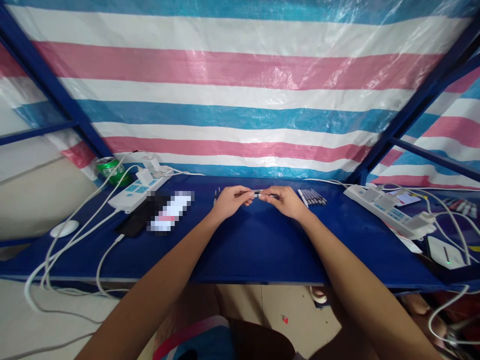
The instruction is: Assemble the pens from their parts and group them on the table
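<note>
My left hand point(232, 202) and my right hand point(283, 201) meet above the middle of the blue table top point(255, 250). Between their fingertips is a small black-and-white pen-like part point(258, 194), and both hands pinch it. Its exact shape is mostly hidden by my fingers. To the right of my right hand lies a row of several dark pens point(314, 197), with a white pen point(302, 198) beside them. Just left of my left hand, a few thin pen parts point(216, 196) stand or lie near the table's back edge.
White power strips point(138, 191) point(386, 210) with plugged-in cables sit on both sides. A green can point(111, 171) lies at back left, near a dark phone point(131, 220) and a blurred card. A white router point(444, 252) sits at front right. A striped tarp point(240, 120) forms the back wall.
</note>
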`<state>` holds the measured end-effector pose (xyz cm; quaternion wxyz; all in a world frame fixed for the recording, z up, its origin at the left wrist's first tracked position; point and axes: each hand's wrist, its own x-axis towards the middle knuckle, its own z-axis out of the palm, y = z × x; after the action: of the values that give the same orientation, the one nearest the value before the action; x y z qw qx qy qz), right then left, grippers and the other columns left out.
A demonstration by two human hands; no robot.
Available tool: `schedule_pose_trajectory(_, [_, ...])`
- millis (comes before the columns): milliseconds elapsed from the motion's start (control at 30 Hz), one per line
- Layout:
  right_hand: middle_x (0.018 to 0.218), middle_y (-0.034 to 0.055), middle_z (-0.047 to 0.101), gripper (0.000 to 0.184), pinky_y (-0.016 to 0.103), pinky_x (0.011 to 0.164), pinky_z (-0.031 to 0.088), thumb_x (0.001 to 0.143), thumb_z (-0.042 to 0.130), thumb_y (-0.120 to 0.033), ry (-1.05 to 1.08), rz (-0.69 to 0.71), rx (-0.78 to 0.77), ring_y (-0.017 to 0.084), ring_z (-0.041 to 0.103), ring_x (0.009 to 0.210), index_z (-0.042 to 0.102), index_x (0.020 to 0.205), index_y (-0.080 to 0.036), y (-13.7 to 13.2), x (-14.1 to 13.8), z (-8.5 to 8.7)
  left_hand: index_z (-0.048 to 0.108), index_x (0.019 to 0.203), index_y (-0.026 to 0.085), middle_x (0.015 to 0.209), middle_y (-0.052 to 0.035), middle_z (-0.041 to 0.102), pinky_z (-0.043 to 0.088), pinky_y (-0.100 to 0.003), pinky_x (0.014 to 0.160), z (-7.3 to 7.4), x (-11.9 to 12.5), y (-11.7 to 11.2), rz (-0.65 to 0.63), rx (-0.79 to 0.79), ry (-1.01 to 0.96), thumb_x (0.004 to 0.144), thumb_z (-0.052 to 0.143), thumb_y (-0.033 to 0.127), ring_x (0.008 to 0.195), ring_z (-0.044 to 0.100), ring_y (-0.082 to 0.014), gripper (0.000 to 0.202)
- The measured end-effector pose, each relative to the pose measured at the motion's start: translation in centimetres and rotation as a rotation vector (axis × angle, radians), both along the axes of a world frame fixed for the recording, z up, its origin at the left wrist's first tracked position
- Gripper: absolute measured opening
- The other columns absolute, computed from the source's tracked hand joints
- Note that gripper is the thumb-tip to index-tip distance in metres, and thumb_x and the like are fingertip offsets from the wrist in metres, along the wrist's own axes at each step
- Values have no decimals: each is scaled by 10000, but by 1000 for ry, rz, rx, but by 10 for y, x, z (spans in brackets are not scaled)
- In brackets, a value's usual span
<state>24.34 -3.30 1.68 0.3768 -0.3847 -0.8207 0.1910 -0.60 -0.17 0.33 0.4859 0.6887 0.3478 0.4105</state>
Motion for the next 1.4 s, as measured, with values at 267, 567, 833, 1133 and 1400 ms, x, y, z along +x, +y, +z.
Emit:
schedule_pose_trajectory(267, [1110,35,822,260,360,854,575,1026,644,-463,-37,-2,17,257,769,970,821,1132,-304,-2,0,3,793,1107,176,1008,-106,814,623,-387,866,2,1,-2,-20,39,42,882,788,510,900,771,-233,403])
schedule_pose_trajectory(567, [1122,35,819,237,360,862,564,1027,656,-440,-32,19,59,248,762,982,818,1143,-311,-2,0,2,823,1074,196,1041,-97,816,612,-391,907,2,0,-3,5,135,88,874,799,485,957,770,-253,352])
schedule_pose_trajectory(833, [1123,33,822,234,366,873,571,1021,664,-450,-35,6,35,259,768,990,826,1132,-323,-2,-1,3,817,1141,212,1115,-95,815,608,-396,947,2,0,-3,13,150,105,893,784,487,1024,769,-266,372])
schedule_pose_trajectory(1133, [1137,38,818,250,390,896,569,1026,649,-458,-45,-9,57,270,757,1017,817,1155,-326,-3,-1,3,832,1117,243,1094,-74,822,609,-399,933,5,-1,-5,34,197,151,935,734,480,1017,772,-269,315])
schedule_pose_trajectory(1400, [1006,23,821,311,341,815,573,1028,617,-503,21,54,-102,227,760,870,812,1104,-274,-2,-1,0,761,1248,253,1128,-69,819,601,-382,901,9,-1,-9,84,240,150,875,802,341,985,776,-251,386])
